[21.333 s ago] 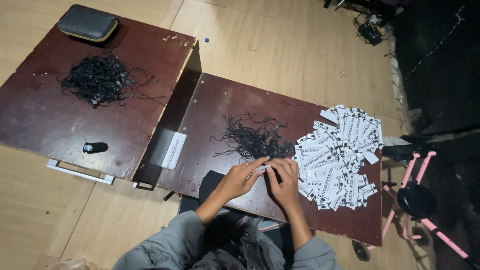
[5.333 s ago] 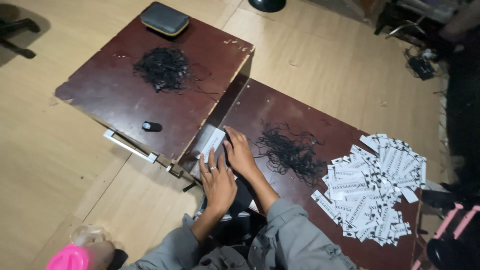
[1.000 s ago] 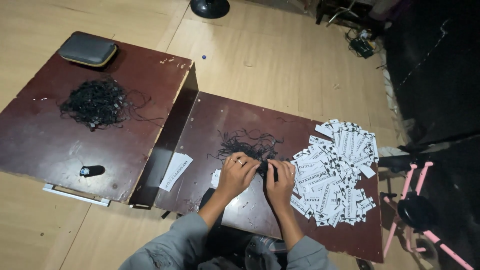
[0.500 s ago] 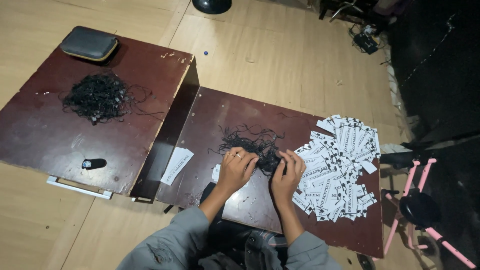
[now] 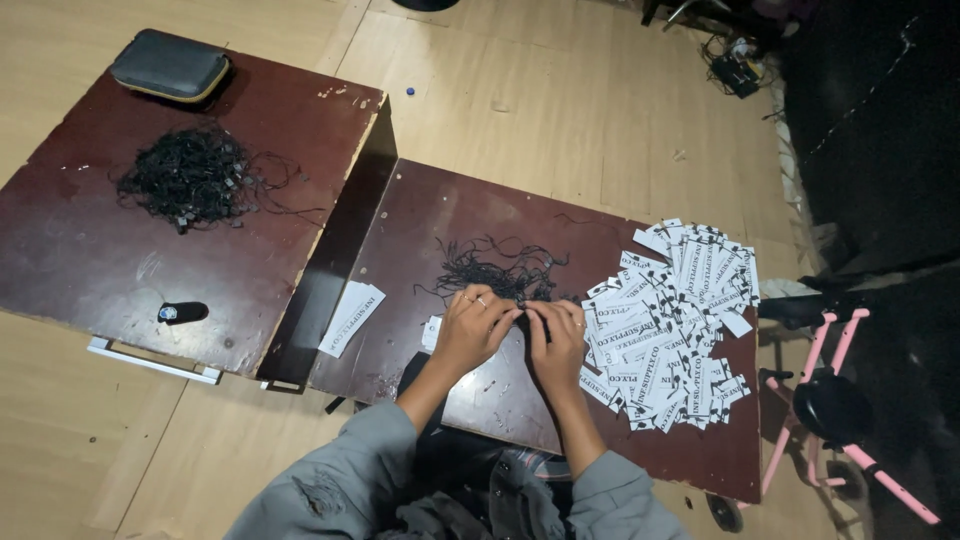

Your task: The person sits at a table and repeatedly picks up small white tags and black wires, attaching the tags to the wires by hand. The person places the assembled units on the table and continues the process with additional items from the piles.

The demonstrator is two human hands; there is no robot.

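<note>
My left hand [image 5: 472,325] and right hand [image 5: 556,335] meet fingertip to fingertip, each grip pinched narrow on a thin black string [image 5: 522,305] at the near edge of the loose string pile [image 5: 497,272], close enough to draw from. The white tags [image 5: 668,320] lie heaped just right on the table [image 5: 420,215], within reach

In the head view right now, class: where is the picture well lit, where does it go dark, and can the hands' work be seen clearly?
Head view: the two brown tabletops are evenly lit; the right edge sinks into near-black shadow; the left hand and right hand meet sharply, yet what they pinch is too small to tell.
</note>
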